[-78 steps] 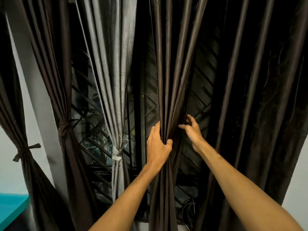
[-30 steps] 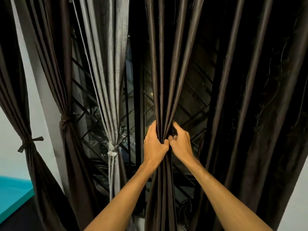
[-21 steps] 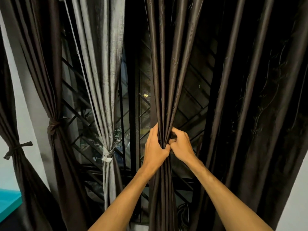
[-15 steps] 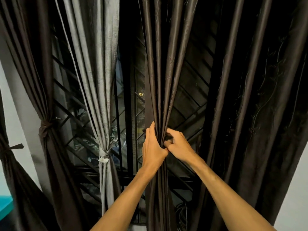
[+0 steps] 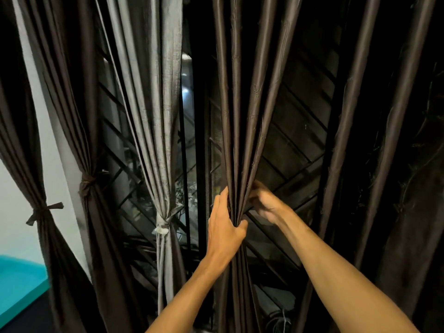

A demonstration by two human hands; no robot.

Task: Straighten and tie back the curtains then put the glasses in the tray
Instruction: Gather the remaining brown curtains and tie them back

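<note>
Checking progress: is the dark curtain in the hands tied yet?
No, the left hand only grips the dark curtain in a bunch; no tie shows.

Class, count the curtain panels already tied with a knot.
3: the far-left dark panel, the dark panel beside it, the silver panel. The gathered panel in the left hand is untied; others may be hidden.
</note>
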